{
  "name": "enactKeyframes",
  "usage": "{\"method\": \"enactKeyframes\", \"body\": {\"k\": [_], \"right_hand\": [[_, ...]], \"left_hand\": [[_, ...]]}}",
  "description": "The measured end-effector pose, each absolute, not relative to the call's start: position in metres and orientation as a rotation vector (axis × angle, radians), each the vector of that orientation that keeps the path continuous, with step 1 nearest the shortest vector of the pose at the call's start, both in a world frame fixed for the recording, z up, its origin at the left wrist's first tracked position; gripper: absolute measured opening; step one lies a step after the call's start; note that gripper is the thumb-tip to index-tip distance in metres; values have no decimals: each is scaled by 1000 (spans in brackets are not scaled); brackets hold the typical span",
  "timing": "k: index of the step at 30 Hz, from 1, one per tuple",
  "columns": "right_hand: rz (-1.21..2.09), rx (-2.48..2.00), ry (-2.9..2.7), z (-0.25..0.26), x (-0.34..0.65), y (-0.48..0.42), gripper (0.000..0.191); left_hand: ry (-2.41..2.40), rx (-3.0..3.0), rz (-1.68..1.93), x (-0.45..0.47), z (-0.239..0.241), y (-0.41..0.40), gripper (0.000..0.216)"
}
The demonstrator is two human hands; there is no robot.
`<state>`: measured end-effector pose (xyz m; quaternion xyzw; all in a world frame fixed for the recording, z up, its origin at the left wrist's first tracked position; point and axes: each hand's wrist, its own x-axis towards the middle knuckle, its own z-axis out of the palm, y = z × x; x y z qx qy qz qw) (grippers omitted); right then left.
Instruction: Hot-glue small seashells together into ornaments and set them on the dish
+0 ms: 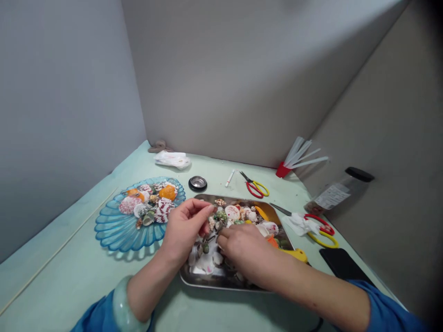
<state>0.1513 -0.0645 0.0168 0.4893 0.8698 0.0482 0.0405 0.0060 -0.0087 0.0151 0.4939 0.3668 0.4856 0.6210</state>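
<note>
Over the left part of a metal tray is my left hand, its thumb and fingers pinched together. What it holds, if anything, is too small to make out. My right hand reaches down into the tray with its fingers curled, and whatever is in them is hidden. Seashells lie around both hands, among them a pale scallop shell, a green-speckled snail shell and a spotted shell. White shell pieces rest at the tray's near left. A yellow tool sticks out past the right rim.
A blue shell-shaped plate with several shells stands left. Behind the tray are a round metal lid, a white stick and scissors. At right are larger scissors, a jar, a red cup of translucent sticks and a black phone-like slab.
</note>
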Motion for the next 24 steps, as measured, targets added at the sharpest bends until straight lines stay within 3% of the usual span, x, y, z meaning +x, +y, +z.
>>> {"method": "enactKeyframes", "body": {"k": [6,12,18,21,24], "right_hand": [[140,1488,2650,11,141,-56,12],[81,1629,2728,44,154,-70,10],[-524,2057,3137,69,161,-80,13],[-763,2266,3129,61,161,-75,12],[-1275,2466,2938,52,162,-69,14]], "left_hand": [[825,1134,1109,6,15,-8,15],[829,1125,1112,6,13,-8,16],[871,1118,1138,6,16,-11,16],[881,1118,1146,7,17,-11,17],[896,1118,1142,8,18,-12,17]]}}
